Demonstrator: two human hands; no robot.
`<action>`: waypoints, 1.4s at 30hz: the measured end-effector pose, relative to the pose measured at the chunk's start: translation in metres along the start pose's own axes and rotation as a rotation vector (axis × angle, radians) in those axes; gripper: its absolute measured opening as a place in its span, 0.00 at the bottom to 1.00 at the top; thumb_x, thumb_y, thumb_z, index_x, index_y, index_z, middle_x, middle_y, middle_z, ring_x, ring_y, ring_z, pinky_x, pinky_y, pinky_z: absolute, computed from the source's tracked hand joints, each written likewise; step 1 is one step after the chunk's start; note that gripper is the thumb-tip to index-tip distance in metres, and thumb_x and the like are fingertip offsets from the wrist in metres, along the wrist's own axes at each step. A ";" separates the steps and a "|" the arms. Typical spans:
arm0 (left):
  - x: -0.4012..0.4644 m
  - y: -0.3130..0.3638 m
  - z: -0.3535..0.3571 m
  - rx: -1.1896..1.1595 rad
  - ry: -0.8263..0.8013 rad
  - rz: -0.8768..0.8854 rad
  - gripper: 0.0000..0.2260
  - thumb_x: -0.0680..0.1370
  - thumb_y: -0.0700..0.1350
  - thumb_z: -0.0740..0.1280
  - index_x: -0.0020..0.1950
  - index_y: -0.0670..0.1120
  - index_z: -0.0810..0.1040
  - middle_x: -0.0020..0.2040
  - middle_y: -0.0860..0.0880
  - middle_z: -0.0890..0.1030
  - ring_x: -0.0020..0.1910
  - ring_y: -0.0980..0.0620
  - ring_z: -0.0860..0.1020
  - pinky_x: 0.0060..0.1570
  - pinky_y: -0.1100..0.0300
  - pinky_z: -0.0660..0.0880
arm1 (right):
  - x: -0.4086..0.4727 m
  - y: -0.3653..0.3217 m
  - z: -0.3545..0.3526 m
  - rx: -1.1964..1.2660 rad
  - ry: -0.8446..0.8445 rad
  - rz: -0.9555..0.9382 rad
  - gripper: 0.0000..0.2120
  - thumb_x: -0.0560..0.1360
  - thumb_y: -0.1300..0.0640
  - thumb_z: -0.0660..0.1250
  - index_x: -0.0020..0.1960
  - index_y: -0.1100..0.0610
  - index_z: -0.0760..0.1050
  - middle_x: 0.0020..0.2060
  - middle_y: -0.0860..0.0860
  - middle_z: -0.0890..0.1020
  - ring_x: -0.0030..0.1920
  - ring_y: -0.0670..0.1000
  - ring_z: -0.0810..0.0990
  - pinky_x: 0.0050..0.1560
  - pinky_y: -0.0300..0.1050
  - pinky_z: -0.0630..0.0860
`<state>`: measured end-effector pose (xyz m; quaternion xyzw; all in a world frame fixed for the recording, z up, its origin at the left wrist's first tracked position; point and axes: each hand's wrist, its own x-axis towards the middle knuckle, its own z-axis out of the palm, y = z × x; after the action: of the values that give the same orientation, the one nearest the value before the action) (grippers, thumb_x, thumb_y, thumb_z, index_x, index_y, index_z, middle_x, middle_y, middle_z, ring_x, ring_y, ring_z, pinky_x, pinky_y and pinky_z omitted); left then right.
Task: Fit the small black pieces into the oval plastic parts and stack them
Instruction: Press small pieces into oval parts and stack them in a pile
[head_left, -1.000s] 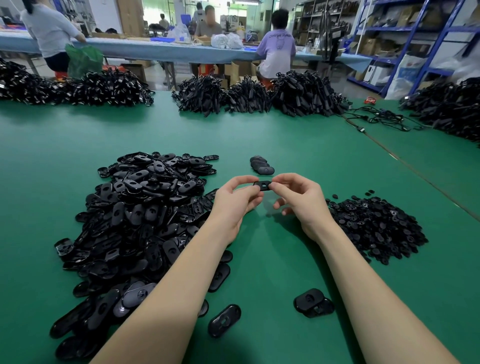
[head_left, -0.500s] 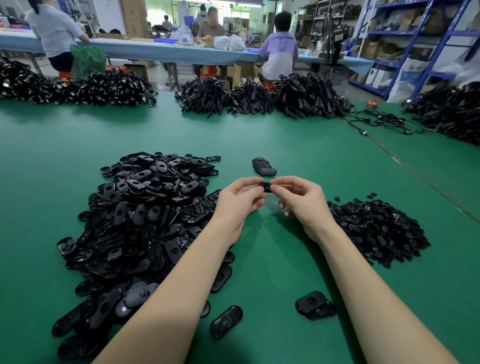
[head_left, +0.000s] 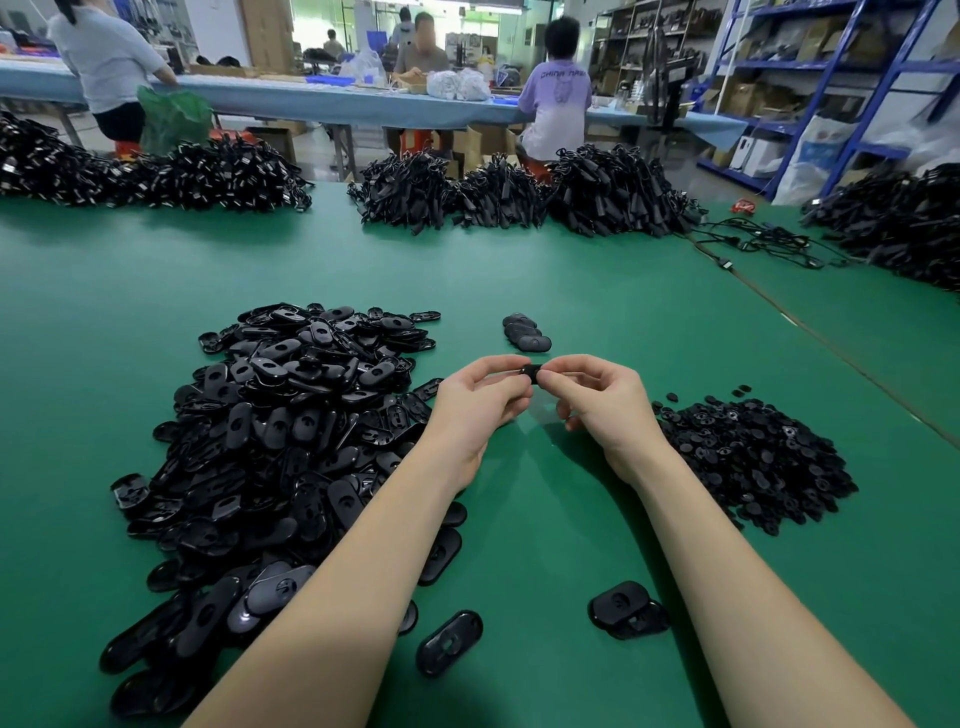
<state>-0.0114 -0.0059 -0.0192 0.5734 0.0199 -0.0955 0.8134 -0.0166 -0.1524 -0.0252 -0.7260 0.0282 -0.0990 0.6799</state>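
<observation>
My left hand and my right hand meet over the middle of the green table and both pinch one black oval part by its ends; most of it is hidden by the fingertips. A big heap of black oval plastic parts lies to the left. A lower heap of small black pieces lies to the right. Just beyond my hands sits a short stack of oval parts.
Two overlapping oval parts and a single one lie near the front edge between my forearms. Bundles of black cables line the far side of the green table, more at far right. People work at a blue bench behind.
The held part has turned in my fingers and shows less of itself; my fingertips have closed in around it. The hands stay in about the same place.
</observation>
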 end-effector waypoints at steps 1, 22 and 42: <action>0.000 0.000 0.000 0.007 -0.003 -0.001 0.08 0.77 0.32 0.69 0.52 0.43 0.82 0.44 0.44 0.83 0.45 0.50 0.80 0.57 0.59 0.78 | 0.000 0.000 0.000 0.000 0.002 0.004 0.05 0.74 0.61 0.76 0.41 0.54 0.83 0.31 0.48 0.82 0.26 0.45 0.74 0.26 0.36 0.70; -0.001 0.005 0.001 -0.114 -0.120 -0.009 0.08 0.78 0.30 0.66 0.50 0.42 0.79 0.39 0.46 0.85 0.37 0.54 0.83 0.42 0.66 0.79 | 0.002 -0.013 -0.016 0.151 -0.204 0.186 0.05 0.73 0.58 0.77 0.46 0.51 0.82 0.40 0.49 0.80 0.30 0.45 0.74 0.30 0.34 0.70; 0.001 -0.004 -0.004 0.188 -0.017 0.117 0.07 0.75 0.34 0.71 0.46 0.45 0.79 0.36 0.49 0.85 0.37 0.52 0.81 0.48 0.62 0.79 | -0.004 -0.009 -0.012 -0.001 -0.136 0.074 0.03 0.75 0.64 0.74 0.47 0.58 0.84 0.31 0.47 0.81 0.29 0.43 0.76 0.27 0.35 0.71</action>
<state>-0.0105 -0.0038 -0.0245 0.6464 -0.0293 -0.0541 0.7605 -0.0236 -0.1624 -0.0160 -0.7301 0.0086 -0.0243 0.6829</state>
